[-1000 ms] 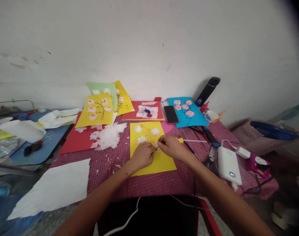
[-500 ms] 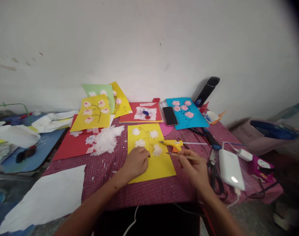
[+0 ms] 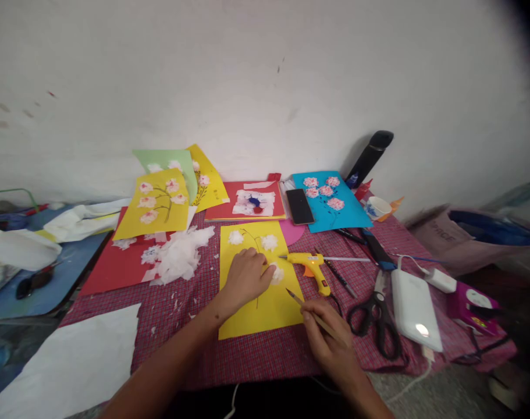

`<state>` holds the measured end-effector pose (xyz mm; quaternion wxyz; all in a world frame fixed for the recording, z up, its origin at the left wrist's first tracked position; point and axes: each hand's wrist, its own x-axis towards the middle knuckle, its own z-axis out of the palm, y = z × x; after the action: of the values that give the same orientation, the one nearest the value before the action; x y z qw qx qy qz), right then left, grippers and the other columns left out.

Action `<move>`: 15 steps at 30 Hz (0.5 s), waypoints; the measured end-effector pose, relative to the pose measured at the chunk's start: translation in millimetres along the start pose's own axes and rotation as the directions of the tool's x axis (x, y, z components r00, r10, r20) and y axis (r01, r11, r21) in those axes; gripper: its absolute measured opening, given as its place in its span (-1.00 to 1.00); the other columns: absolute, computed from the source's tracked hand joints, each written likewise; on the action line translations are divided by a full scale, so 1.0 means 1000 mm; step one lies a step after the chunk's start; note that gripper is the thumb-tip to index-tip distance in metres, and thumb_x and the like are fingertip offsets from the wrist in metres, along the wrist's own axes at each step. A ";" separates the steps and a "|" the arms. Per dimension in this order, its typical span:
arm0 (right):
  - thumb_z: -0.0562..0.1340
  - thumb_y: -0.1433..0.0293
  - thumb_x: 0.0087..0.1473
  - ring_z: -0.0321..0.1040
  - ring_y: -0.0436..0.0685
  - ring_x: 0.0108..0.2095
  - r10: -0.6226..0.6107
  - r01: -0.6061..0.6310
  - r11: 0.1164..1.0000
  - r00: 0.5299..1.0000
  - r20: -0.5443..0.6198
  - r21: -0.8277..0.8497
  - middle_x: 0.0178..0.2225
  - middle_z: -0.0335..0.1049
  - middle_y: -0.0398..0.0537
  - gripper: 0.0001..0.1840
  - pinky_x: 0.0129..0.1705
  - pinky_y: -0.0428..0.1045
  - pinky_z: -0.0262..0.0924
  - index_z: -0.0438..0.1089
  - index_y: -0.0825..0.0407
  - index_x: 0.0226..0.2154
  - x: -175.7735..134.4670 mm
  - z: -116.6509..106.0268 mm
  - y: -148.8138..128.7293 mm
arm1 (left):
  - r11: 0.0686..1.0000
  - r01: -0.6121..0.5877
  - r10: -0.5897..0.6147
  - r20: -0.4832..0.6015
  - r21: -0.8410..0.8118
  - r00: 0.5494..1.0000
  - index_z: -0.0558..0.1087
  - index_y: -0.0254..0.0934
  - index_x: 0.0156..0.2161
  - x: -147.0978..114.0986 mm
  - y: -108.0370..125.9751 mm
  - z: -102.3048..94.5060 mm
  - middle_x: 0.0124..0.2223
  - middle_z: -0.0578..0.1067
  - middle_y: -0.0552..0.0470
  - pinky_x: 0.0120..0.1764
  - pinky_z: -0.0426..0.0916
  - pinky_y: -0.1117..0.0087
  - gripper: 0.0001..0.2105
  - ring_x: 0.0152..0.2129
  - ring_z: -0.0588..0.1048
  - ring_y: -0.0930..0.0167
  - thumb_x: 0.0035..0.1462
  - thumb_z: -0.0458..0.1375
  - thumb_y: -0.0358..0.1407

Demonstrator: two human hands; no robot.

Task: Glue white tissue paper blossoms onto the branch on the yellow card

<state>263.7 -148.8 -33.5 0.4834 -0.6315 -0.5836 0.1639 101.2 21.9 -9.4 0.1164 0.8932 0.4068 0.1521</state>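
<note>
A yellow sheet [image 3: 236, 320] with a drawn branch and white tissue flowers [image 3: 269, 242] lies in front of me. My left hand [image 3: 246, 274] rests over the sheet's middle, fingers stretched forward, hiding part of the branch and at least one flower. In my right hand [image 3: 328, 330] is a thin paintbrush [image 3: 321, 321], its dark tip above the sheet's lower right side. A yellow glue gun [image 3: 308, 260] lies just beyond that hand, its nozzle over the sheet's right edge. Beside it lies a second, dark slim brush or pencil [image 3: 341, 276].
Black scissors [image 3: 373, 320] and a white power bank [image 3: 416, 308] are at right. A phone [image 3: 300, 206] and a blue flower card [image 3: 347, 203] sit behind. Torn white tissue [image 3: 181, 256] is piled on the left, near a large white paper [image 3: 73, 355]. A paint-stained paper [image 3: 247, 202] lies at the back.
My right hand has moved down and towards me with the paintbrush, uncovering the glue gun's handle. My left hand has shifted slightly up the sheet, over a flower seen before.
</note>
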 end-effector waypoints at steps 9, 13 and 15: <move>0.14 0.41 0.22 0.46 0.18 -0.30 0.033 -0.032 0.999 0.999 -0.005 0.026 -0.31 0.48 -0.06 -0.86 -0.24 0.03 0.34 0.41 -0.11 -0.23 -0.005 -0.001 0.000 | 0.937 0.068 -0.106 -0.093 -0.342 0.990 0.42 -0.25 -0.40 0.002 0.001 -0.012 -0.39 0.47 0.04 -0.30 0.28 0.38 -0.85 -0.40 0.43 0.40 0.19 0.09 -0.31; 0.15 0.35 0.23 0.46 0.17 -0.30 0.125 -0.125 0.991 0.992 0.006 0.050 -0.29 0.49 -0.06 -0.87 -0.25 0.01 0.35 0.41 -0.11 -0.19 -0.005 -0.007 -0.001 | 0.821 0.201 -0.264 -0.042 -0.535 0.964 0.42 -0.25 -0.40 -0.015 -0.009 -0.024 -0.44 0.47 0.10 -0.40 0.27 0.44 -0.86 -0.49 0.42 0.46 0.16 0.11 -0.29; 0.16 0.33 0.23 0.48 0.16 -0.28 0.161 -0.162 0.985 0.987 0.025 0.060 -0.27 0.51 -0.05 -0.84 -0.24 0.00 0.36 0.43 -0.09 -0.16 0.001 -0.013 -0.001 | 0.749 0.246 -0.323 -0.014 -0.615 0.946 0.42 -0.26 -0.41 -0.021 -0.016 -0.024 -0.45 0.47 0.10 -0.41 0.28 0.45 -0.88 -0.49 0.42 0.46 0.12 0.13 -0.28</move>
<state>273.1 -152.9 -26.2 0.4820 -0.6598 -0.5300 0.2268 67.7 18.0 3.9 0.3929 0.7254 0.4742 0.3075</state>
